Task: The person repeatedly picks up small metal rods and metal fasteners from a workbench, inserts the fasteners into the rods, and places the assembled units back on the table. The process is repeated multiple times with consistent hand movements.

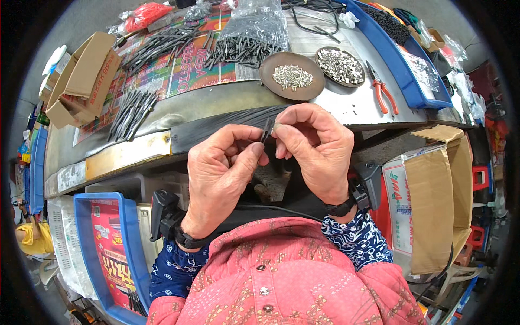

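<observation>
Item: slim black rod-like piece (266, 130), centre of the frame, pinched between thumb and fingers of the bare left hand (221, 169).
Bare right hand (320, 149), just beside it: thumb and forefinger closed together at the piece's side; whether they grip a tiny part, cannot tell.
Small silvery metal pins (292, 77), in a shallow round brown dish (267, 73), upper centre.
Loose black rods (131, 115), left of centre.
Handling, as judged: left pinch steady and close to the working end; right fingertips light, aligned before pressing; both hands best kept over the grey metal-topped bench (234, 102), lest small parts drop.
</observation>
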The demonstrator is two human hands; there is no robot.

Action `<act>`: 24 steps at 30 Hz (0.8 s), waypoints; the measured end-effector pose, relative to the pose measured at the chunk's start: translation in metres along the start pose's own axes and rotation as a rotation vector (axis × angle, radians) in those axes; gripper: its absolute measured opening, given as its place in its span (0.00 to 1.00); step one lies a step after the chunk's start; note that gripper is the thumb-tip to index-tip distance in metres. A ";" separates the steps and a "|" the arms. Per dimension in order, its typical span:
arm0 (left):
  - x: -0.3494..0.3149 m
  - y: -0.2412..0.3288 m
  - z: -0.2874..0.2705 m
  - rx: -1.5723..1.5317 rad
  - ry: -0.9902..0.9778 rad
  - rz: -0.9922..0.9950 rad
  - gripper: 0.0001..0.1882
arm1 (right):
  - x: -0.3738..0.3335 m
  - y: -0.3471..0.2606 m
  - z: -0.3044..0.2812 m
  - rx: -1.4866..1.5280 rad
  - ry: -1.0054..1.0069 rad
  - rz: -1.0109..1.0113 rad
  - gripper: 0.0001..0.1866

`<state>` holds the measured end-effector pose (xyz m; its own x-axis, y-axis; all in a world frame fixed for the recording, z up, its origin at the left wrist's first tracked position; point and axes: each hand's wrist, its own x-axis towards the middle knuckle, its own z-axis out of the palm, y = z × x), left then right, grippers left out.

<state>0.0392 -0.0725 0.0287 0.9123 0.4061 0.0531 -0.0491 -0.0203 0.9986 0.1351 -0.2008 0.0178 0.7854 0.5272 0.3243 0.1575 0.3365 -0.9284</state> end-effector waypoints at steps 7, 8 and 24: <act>-0.006 -0.003 0.002 -0.012 -0.003 0.000 0.08 | -0.002 0.004 0.003 -0.026 0.002 -0.017 0.04; -0.006 -0.004 0.002 -0.023 -0.001 -0.001 0.08 | -0.002 0.004 0.003 -0.027 0.002 -0.017 0.04; -0.009 -0.013 0.008 0.116 0.107 0.107 0.08 | -0.001 0.019 0.000 -0.500 0.017 -0.445 0.05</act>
<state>0.0349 -0.0833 0.0147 0.8556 0.4910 0.1643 -0.0902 -0.1711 0.9811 0.1370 -0.1949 -0.0001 0.5902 0.4077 0.6967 0.7239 0.1144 -0.6803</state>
